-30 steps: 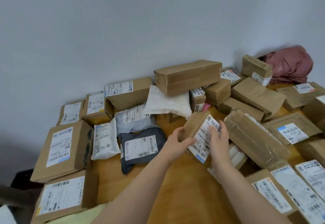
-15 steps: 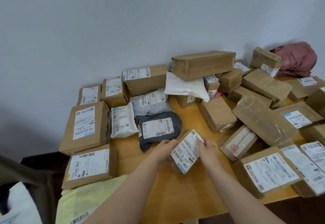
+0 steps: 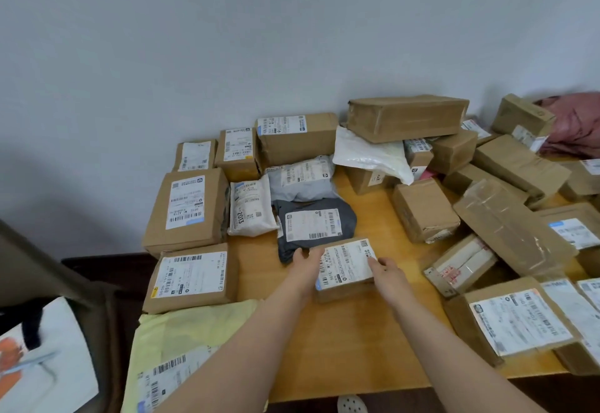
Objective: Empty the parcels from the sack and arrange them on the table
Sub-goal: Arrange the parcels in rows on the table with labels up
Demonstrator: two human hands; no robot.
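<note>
While left hand [image 3: 305,261] and right hand [image 3: 388,271] grip its ends | parcel [image 3: 345,266] label-up on table [image 3: 357,347] | long axis left-right

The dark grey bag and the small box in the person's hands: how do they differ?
The dark grey bag is a soft, crumpled pouch; the small box is stiff brown cardboard. The bag lies on the table with no hand gripping it; the box is held at its ends by the left hand and right hand. The bag's label leaves grey showing around it; the box's covers nearly its whole top. Both bear white barcode labels.
</note>
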